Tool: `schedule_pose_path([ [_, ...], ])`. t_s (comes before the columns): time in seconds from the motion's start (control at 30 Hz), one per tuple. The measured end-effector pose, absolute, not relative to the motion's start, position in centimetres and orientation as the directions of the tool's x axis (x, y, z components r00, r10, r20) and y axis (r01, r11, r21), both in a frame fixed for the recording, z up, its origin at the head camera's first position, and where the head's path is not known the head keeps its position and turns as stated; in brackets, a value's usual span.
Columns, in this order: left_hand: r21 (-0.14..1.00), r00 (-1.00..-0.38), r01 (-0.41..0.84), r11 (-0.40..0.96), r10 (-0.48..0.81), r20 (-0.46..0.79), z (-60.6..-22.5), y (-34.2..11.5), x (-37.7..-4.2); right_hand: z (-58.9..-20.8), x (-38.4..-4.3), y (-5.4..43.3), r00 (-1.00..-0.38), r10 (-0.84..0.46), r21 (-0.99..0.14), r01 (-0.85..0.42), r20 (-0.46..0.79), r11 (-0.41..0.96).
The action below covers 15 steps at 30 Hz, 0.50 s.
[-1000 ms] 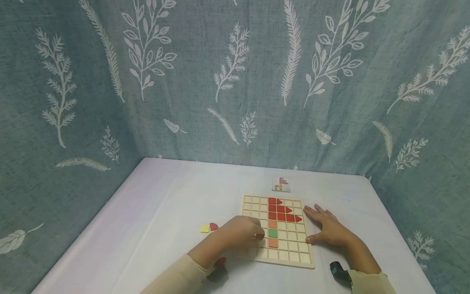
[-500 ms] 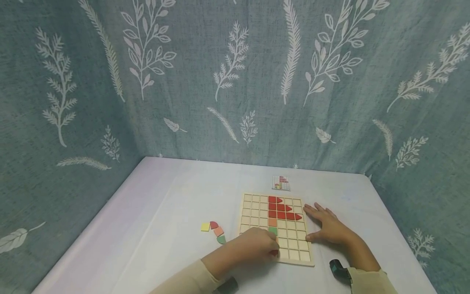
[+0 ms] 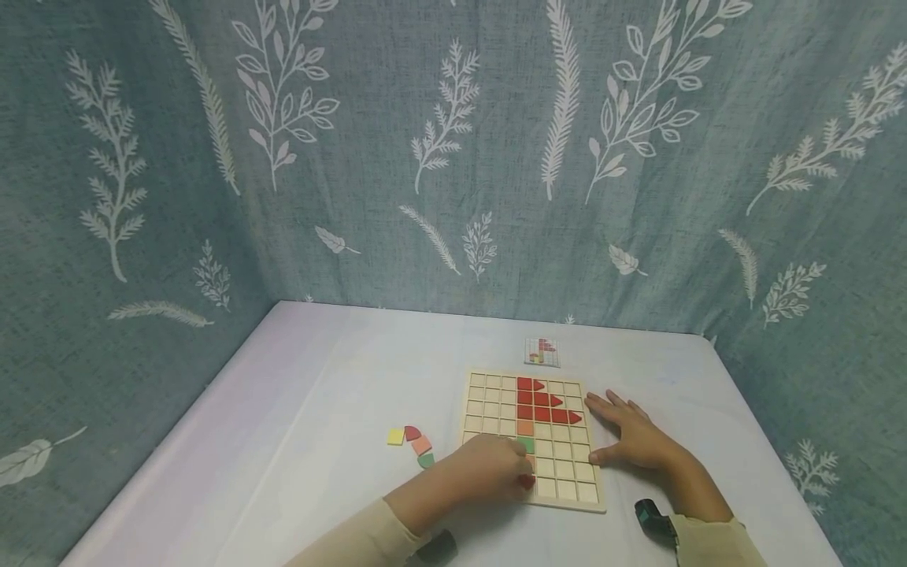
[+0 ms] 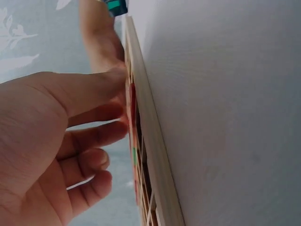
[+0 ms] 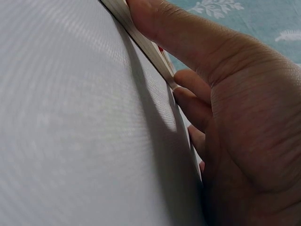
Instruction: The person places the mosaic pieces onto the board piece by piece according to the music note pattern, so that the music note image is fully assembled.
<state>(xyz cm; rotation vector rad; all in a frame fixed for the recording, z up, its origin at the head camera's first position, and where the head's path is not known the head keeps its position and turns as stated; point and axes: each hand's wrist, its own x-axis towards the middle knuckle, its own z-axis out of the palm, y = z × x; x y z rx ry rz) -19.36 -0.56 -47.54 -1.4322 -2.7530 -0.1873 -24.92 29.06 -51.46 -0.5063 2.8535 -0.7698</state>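
A wooden grid board point(image 3: 595, 496) lies flat on the table, with a column of coloured tiles and rows of red tiles set in its cells. My left hand point(image 3: 482, 468) reaches over the board's lower left part. Its thumb and fingers pinch a red tile point(image 3: 526, 481) at the bottom cell of the column, below an orange tile point(image 3: 529, 462) and a green tile point(image 3: 526, 445). In the left wrist view the red tile point(image 4: 132, 101) shows at the fingertips. My right hand point(image 3: 633, 435) rests along the board's right edge, fingers spread, thumb touching the frame.
Left of the board lie a yellow square tile point(image 3: 395, 437), a red quarter-round tile point(image 3: 412, 433), an orange tile point(image 3: 421, 445) and a green tile point(image 3: 426, 461). A small pattern card point(image 3: 542, 352) lies behind the board. A patterned curtain point(image 3: 397, 157) rises behind the table.
My left hand has moved right with the red tile, from the board's left cells to the column's bottom cell, uncovering loose tiles on the table. My right hand has stayed in place.
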Motion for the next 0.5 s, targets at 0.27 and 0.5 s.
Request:
schedule_pose_path([
  [0.27,0.066,-0.581,0.812,0.579,0.795,0.175,-48.5,-0.3,-19.7,-51.3,-24.8,29.0,-0.926,-0.376,-0.506,-0.307,-0.037,0.806],
  [0.5,0.068,-0.622,0.781,0.621,0.763,0.175,-48.7,-0.2,-19.6,-51.6,-24.9,29.1,-0.925,-0.38,-0.511,-0.313,-0.029,0.801],
])
